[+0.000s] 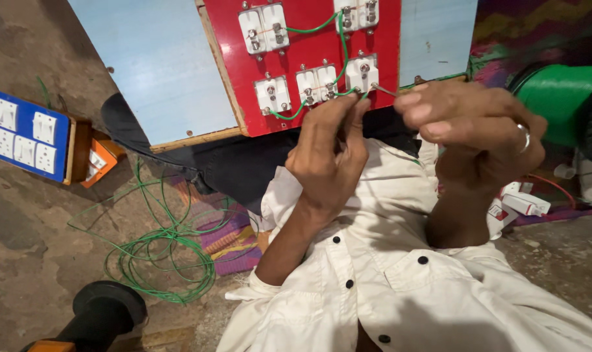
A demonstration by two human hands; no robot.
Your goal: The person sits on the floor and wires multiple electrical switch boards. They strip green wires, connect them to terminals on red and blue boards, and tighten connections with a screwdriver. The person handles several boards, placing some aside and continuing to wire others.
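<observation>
A red panel [315, 49] set in a wood-edged board rests on my lap, its back facing me, with several white switch modules [272, 93] joined by green wire [341, 39]. My left hand [328, 153] pinches the green wire at the lower edge of the panel, just under the white module [361, 71]. My right hand [475, 127], wearing a ring, is closed around a thin metal tool whose tip [382, 89] touches that same module's terminal.
Light blue boards [159, 65] flank the red panel. A blue switch board [25, 135] with an orange box lies at left on the stone floor. Loose green wire [162, 257] is coiled below it. A green spool [556, 98] sits at right, a black object [107, 309] at bottom left.
</observation>
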